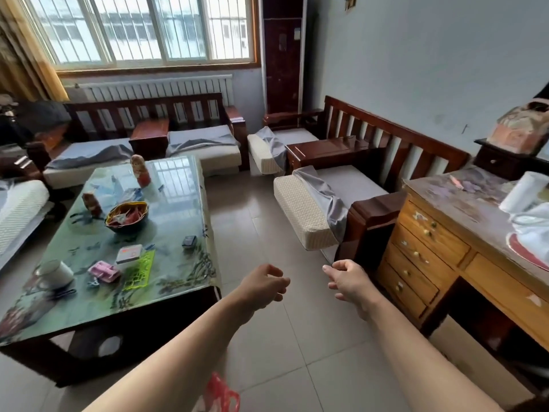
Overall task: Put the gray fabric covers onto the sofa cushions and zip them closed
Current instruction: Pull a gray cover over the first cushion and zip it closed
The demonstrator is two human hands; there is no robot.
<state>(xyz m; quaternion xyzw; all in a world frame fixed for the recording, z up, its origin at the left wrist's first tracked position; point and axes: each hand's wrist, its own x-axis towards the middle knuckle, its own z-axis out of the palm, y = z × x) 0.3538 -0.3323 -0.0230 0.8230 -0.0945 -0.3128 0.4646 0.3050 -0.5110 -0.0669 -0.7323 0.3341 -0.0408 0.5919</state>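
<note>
Fingers of left hand and right hand hang loosely curled, empty. Recommend gripping the gray cover bunched on the nearest cushion's front edge, both corners evenly.

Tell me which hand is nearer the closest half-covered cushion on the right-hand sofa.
Right. The right hand hangs just below the cushion, near its front corner; the left hand is farther left, over the floor.

One head-worn, wide-angle view looks forward and down from standing height, across the tiled floor toward the window, with both forearms close below.
</note>
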